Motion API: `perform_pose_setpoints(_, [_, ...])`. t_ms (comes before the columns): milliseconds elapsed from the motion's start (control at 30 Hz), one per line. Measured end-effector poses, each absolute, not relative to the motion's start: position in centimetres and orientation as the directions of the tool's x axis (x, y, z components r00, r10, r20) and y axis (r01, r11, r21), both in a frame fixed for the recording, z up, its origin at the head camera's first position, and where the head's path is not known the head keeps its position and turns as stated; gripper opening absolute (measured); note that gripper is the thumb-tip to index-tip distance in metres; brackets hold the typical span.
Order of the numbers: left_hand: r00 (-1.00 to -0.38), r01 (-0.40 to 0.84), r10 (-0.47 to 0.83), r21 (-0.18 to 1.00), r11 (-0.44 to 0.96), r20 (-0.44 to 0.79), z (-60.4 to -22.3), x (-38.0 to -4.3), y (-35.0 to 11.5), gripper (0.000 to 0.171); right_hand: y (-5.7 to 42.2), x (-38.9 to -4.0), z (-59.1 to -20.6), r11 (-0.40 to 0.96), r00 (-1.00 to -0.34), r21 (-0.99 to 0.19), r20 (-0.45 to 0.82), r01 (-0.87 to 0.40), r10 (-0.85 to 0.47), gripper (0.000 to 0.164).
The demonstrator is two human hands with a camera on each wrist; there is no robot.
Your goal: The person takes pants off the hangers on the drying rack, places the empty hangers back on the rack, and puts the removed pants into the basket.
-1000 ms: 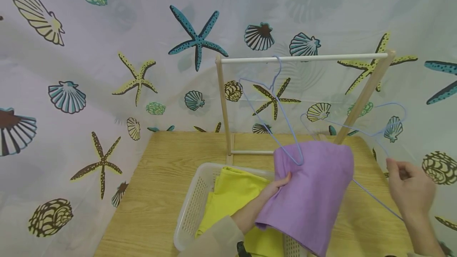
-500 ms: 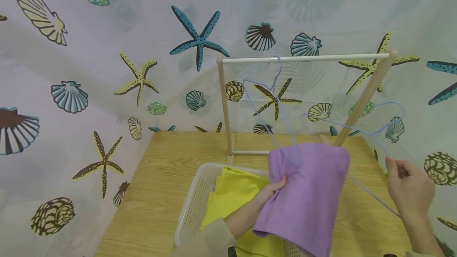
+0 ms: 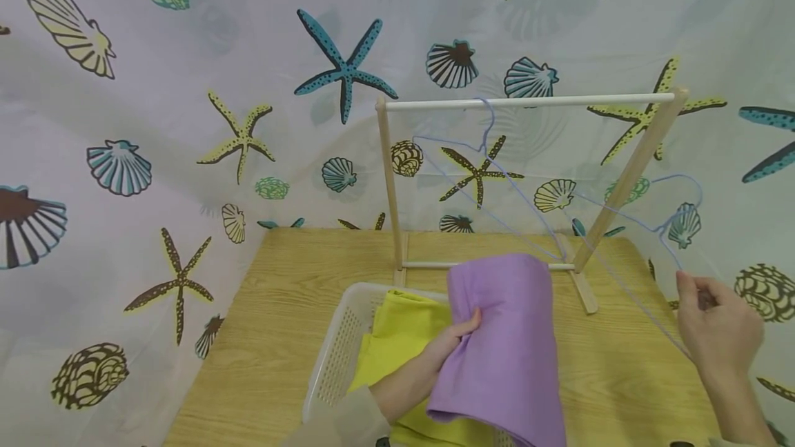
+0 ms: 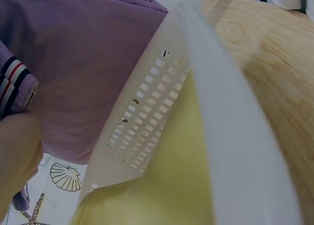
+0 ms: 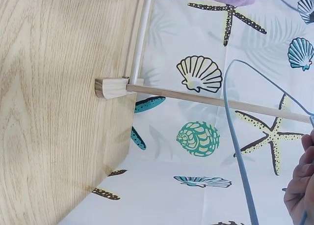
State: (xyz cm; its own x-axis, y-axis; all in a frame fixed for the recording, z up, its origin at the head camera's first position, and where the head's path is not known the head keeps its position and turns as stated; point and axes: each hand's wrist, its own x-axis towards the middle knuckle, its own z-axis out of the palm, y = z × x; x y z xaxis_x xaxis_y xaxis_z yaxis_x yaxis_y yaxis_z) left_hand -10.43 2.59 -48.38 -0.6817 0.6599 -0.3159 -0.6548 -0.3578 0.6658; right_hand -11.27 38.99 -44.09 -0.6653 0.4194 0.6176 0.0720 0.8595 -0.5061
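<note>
In the head view, my left hand (image 3: 441,350) holds a folded purple garment (image 3: 506,343) above the basket, thumb on its near face and the other fingers hidden behind it. The left wrist view shows a striped trim (image 4: 17,82) on the garment, right by that hand. At the right, my right hand (image 3: 720,326) pinches a thin blue clothes hanger (image 3: 627,216) by one sloping arm, with its hook pointing up. The hanger and garment are apart. A second blue hanger (image 3: 522,195) hangs from the rack's top bar with nothing on it.
A white slotted basket (image 3: 329,364) on the wooden table (image 3: 248,336) holds folded yellow cloth (image 3: 404,336). Behind it stands a small clothes rack with a white bar (image 3: 559,100) and wooden posts (image 3: 388,185). A shell-and-starfish curtain (image 3: 155,123) surrounds the table.
The purple garment has moved left, away from both hangers. The hanger on the rack has swung right. The hanger in my right hand has turned slightly, while that hand stays nearly in place.
</note>
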Motion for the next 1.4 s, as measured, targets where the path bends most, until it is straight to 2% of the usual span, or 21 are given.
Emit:
perform_pose_setpoints(200, [-0.652, -0.675, 0.684, 0.662, -0.326, -0.327, -47.0, -10.0, 1.0, 0.064, 38.9, -11.2, -43.7, 0.862, -0.656, -0.505, 0.637, 0.043, 0.406, 0.038])
perform_pose_setpoints(433, [-0.682, -0.641, 0.632, 0.718, -0.272, -0.369, -46.0, -10.0, -0.7, 0.065, 38.5, -11.2, -43.2, 0.863, -0.650, -0.504, 0.643, 0.040, 0.405, 0.038])
perform_pose_setpoints(633, [-0.680, -0.642, 0.629, 0.720, -0.262, -0.378, -45.0, -10.1, -2.0, 0.071, 37.8, -10.8, -42.6, 0.859, -0.648, -0.508, 0.634, 0.061, 0.421, 0.039])
perform_pose_setpoints(933, [-0.686, -0.626, 0.636, 0.732, -0.269, -0.353, -44.7, -10.3, -2.8, 0.066, 37.4, -10.7, -42.0, 0.846, -0.653, -0.530, 0.618, 0.066, 0.438, 0.040])
perform_pose_setpoints(1400, [-0.699, -0.600, 0.606, 0.772, -0.209, -0.379, -47.7, -10.3, -4.1, 0.059, 36.9, -10.2, -41.4, 0.839, -0.647, -0.540, 0.614, 0.074, 0.452, 0.040])
